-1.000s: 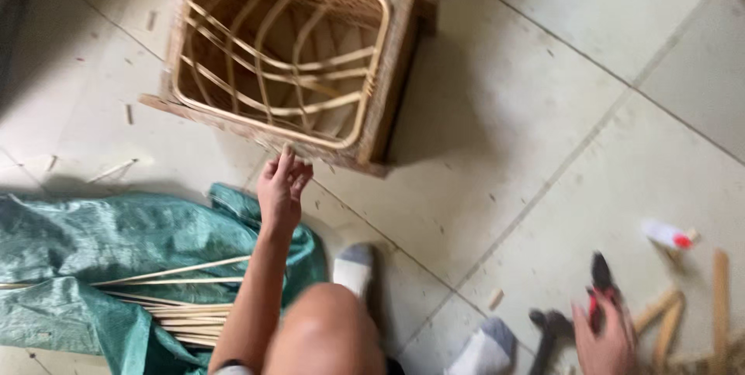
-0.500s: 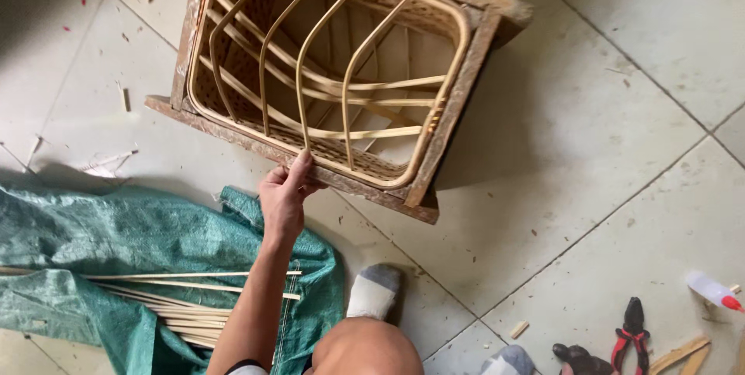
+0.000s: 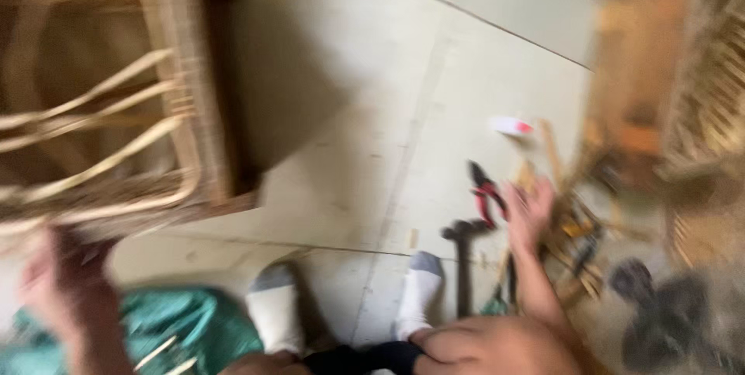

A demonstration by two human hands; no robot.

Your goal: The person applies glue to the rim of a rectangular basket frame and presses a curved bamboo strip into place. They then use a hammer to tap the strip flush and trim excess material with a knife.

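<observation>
The view is heavily blurred. A woven rattan frame (image 3: pixel 116 111) with curved cane ribs lies on the tiled floor at upper left. My left hand (image 3: pixel 58 282) is at its lower front edge; blur hides whether it grips the frame. My right hand (image 3: pixel 531 208) hovers with fingers spread just right of red-handled pliers (image 3: pixel 485 192) and above a dark hammer (image 3: pixel 463 247), holding nothing.
My feet in white socks (image 3: pixel 275 305) rest on the floor by a green tarp (image 3: pixel 182 328). A small white tube with a red cap (image 3: pixel 512 125), loose cane sticks (image 3: pixel 570 227) and more rattan furniture (image 3: pixel 706 111) are at right.
The view has swung right and down, so the rattan frame now sits at the left. My right hand has come into view beside the pliers. My left hand stays at the frame's lower edge.
</observation>
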